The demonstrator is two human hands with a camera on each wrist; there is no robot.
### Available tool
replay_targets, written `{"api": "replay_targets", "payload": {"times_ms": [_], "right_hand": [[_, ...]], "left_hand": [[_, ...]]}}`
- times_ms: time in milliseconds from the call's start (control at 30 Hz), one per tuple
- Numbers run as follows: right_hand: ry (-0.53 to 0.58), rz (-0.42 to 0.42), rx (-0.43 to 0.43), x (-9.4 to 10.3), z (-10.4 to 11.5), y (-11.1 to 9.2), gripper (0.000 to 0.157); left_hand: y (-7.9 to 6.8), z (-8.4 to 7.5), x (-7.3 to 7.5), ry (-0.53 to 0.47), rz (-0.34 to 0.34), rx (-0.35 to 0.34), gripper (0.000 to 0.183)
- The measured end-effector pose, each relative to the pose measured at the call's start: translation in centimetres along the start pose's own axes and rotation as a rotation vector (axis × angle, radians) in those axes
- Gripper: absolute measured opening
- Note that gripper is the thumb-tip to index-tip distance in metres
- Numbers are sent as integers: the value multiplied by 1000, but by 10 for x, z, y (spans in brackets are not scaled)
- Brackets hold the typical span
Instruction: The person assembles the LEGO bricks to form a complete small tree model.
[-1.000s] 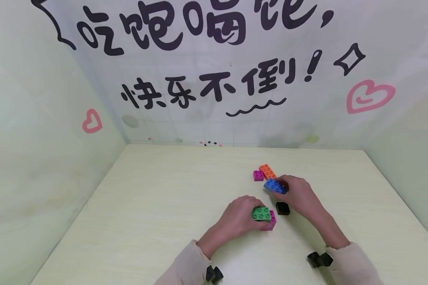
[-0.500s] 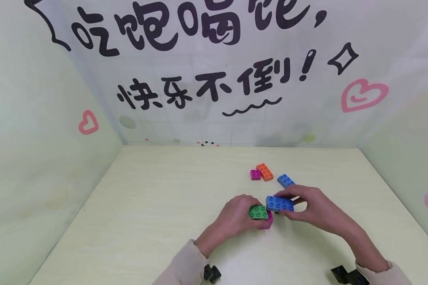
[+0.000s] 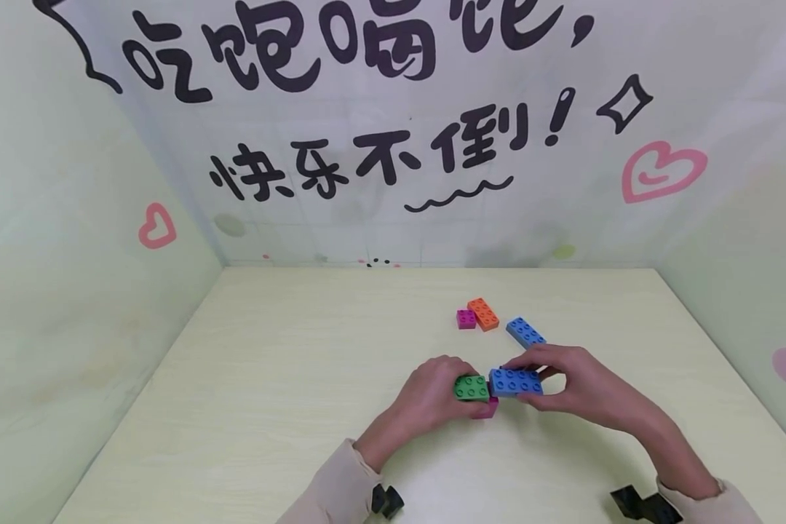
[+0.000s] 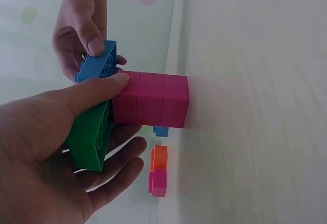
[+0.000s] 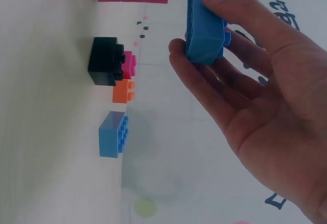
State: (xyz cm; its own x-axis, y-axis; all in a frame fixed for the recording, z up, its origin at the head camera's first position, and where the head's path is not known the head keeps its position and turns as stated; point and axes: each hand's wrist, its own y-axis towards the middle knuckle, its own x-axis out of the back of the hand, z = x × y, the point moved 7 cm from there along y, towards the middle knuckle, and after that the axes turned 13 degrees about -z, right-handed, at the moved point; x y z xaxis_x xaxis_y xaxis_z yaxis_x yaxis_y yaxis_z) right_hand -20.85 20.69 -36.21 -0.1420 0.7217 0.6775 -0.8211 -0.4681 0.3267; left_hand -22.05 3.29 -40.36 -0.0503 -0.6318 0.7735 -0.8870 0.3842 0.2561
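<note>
My left hand (image 3: 427,397) grips a stack of magenta toy bricks (image 4: 150,99) on the table, the thumb pressed against its side. A green brick (image 3: 472,388) sits on top of that stack and overhangs toward the left palm. In my right hand (image 3: 579,378), a blue eight-stud brick (image 3: 516,382) is pinched between thumb and fingers. It is level at the top of the stack, right beside the green brick. Whether it is pressed onto the magenta studs, I cannot tell. The blue brick hides most of the stack in the head view.
Behind the hands lie a second blue brick (image 3: 525,330), an orange brick (image 3: 483,314) and a small magenta brick (image 3: 466,319). The right wrist view shows a black brick (image 5: 106,61) near the stack. Printed walls (image 3: 393,240) border the table at the back and sides.
My right hand has brought the blue brick from near the orange brick toward me, then lowered it at the stack beside the green brick. The left hand keeps its hold.
</note>
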Motion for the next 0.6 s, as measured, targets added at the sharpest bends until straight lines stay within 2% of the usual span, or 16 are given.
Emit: {"api": "replay_targets", "payload": {"times_ms": [233,600], "right_hand": [[-5,32,-41,-6,-3,0,40],[11,33,-63,-12,-6,0,42]], "left_hand": [[0,-1,2,-12,-9,-26,43],[-1,0,2,-22,-17,-41,44]]}}
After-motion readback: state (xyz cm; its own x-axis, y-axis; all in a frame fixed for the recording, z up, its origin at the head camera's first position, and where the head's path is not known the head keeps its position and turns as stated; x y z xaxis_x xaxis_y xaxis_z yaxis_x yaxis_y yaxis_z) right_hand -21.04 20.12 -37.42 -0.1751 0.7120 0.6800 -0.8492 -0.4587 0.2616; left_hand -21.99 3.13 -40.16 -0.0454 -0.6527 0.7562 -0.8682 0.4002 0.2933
